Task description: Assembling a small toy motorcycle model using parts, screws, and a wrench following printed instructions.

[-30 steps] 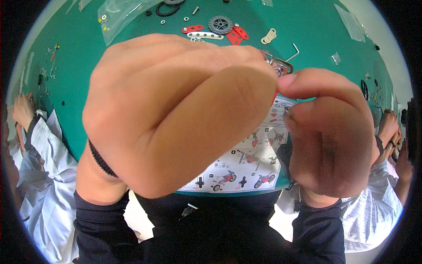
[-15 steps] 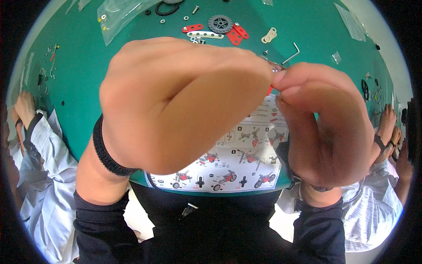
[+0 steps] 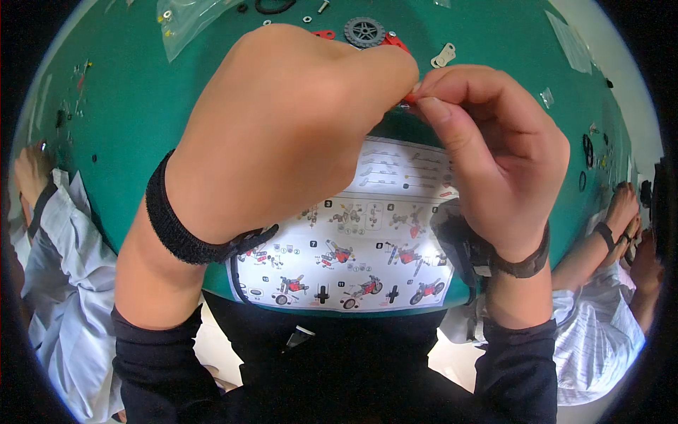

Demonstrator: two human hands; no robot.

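My left hand (image 3: 282,134) and my right hand (image 3: 494,155) are raised close to the camera, fingertips meeting above the green table (image 3: 127,106). Between the fingertips shows a small red part (image 3: 410,98); both hands pinch it, and most of it is hidden by my fingers. Beneath the hands lies a white instruction sheet (image 3: 353,254) with pictures of a red motorbike model. A black band sits on each wrist.
At the table's far edge lie a grey gear wheel (image 3: 364,31), red pieces (image 3: 323,34), a beige bracket (image 3: 445,55), a black rubber ring (image 3: 275,6) and a clear plastic bag (image 3: 187,21). Other people's arms rest at the left (image 3: 32,177) and right (image 3: 614,226).
Both hands have moved away from the camera and up toward the table's far side, and their fingertips have closed together on the small red part. More of the instruction sheet shows.
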